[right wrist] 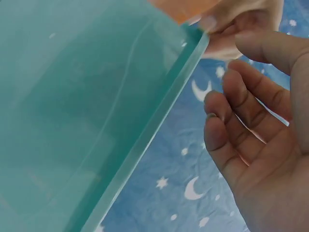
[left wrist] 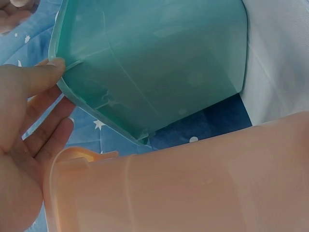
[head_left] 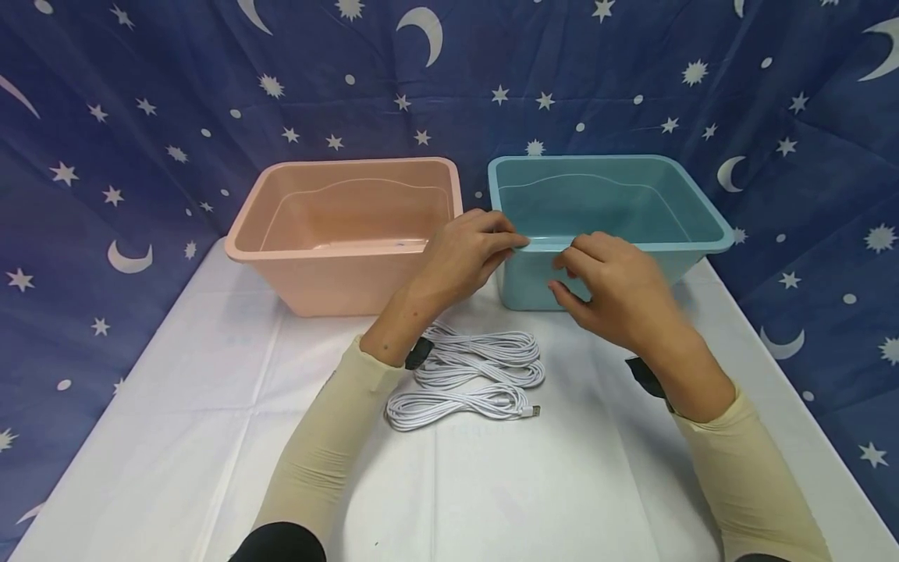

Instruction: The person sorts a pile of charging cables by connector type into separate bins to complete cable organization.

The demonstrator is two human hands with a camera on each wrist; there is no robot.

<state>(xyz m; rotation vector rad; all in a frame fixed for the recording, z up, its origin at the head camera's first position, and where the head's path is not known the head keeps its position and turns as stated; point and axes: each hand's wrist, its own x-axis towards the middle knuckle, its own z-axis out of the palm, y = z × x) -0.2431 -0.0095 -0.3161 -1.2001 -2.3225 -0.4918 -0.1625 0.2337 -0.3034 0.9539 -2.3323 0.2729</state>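
Note:
A teal plastic bin (head_left: 523,285) stands at the right on the table. With thumb and fingers, my left hand (head_left: 456,257) pinches its rim near the front left corner; in the left wrist view the thumb (left wrist: 46,77) lies against the rim's underside. My right hand (head_left: 618,293) hovers just in front of the same bin's front wall. Its fingers (right wrist: 227,135) are loosely bent and hold nothing, apart from the rim in the right wrist view. Between my forearms lie coiled white cables (head_left: 485,367), one showing a USB plug (head_left: 535,411).
A peach-pink bin (head_left: 330,287) stands left of the teal one, a narrow gap between them, close beside my left hand. Both bins sit at the back of a table with a white cloth (head_left: 534,492). Behind hangs a blue curtain (head_left: 477,47) with moons and stars.

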